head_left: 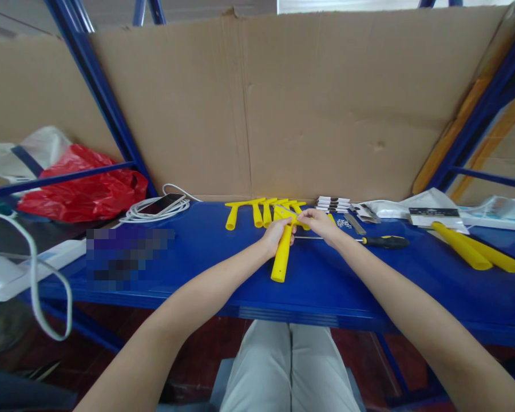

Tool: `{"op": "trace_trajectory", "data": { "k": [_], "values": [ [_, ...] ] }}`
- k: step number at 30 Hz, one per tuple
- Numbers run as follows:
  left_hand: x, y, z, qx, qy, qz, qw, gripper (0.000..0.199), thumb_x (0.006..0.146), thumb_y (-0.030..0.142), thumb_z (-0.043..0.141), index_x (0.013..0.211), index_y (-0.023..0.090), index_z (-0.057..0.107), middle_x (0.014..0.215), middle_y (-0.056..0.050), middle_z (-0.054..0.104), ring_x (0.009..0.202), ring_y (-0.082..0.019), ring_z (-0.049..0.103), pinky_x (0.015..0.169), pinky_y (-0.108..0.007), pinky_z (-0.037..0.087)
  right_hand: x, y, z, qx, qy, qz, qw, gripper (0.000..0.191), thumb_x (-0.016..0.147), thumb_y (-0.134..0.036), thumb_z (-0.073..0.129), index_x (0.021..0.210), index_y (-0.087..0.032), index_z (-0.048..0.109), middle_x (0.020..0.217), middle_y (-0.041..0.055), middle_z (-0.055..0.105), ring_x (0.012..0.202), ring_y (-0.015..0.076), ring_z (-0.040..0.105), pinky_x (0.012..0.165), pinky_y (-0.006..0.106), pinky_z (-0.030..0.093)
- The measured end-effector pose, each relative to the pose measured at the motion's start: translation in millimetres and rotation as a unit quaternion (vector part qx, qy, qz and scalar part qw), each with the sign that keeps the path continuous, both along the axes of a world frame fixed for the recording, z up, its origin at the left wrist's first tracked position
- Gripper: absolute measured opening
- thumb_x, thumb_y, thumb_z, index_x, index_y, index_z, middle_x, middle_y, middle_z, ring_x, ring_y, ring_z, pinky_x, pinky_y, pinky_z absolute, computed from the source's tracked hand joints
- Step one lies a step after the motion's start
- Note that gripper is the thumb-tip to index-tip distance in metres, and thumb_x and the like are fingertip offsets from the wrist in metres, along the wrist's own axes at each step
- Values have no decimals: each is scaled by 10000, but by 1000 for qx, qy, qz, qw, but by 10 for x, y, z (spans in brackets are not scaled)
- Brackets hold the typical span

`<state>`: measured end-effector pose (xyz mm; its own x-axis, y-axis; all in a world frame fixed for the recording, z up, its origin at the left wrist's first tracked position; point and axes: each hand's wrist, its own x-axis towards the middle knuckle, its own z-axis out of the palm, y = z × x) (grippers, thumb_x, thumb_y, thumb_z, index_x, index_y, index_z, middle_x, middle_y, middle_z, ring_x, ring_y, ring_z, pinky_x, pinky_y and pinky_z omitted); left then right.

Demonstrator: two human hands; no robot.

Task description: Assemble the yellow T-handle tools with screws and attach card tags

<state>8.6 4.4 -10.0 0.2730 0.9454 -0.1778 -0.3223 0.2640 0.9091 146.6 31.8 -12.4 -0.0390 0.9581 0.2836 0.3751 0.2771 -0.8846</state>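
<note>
My left hand is wrapped round a yellow plastic scraper handle, its hollow round end pointing toward me. At the wide far end of that handle, the fingers of my right hand are closed in a pinch. Whatever lies between those fingertips is too small to make out. A screwdriver with a black and yellow grip lies to the right, its shaft passing under my right hand. Behind my left hand, several more yellow handles stand in a row along the cardboard.
Small stacked packets and a flat metal strip lie behind my right hand. Two yellow handles rest at the right. A phone with a coiled white cable and a red plastic bag are at the left. Cardboard walls the back.
</note>
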Motion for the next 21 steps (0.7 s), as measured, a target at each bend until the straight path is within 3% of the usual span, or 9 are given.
{"op": "trace_trajectory", "data": {
  "k": [7, 13, 21],
  "values": [
    [19, -8, -18, 20, -1, 2, 1000, 202, 894, 194, 438, 709, 157, 510, 474, 28, 487, 296, -75, 406, 321, -184, 299, -33, -32, 34, -14, 21, 16, 1000, 94, 630, -272, 586, 612, -181, 576, 638, -5, 599, 657, 131, 529, 727, 284, 412],
    [16, -26, 3, 21, 0, 5, 1000, 202, 897, 192, 424, 707, 166, 487, 474, 31, 484, 294, -83, 409, 320, -195, 311, -71, -75, 47, -16, 32, -20, 999, 66, 624, -244, 576, 607, -181, 567, 638, -10, 589, 663, 132, 525, 718, 279, 411],
    [5, -34, 33, 14, -18, 7, 1000, 189, 911, 181, 393, 734, 178, 460, 472, 38, 481, 296, -82, 402, 329, -192, 316, -90, -15, -54, -13, 106, -3, 994, 99, 640, -247, 584, 690, -192, 517, 645, -27, 570, 648, 125, 534, 673, 270, 427]
  ]
}}
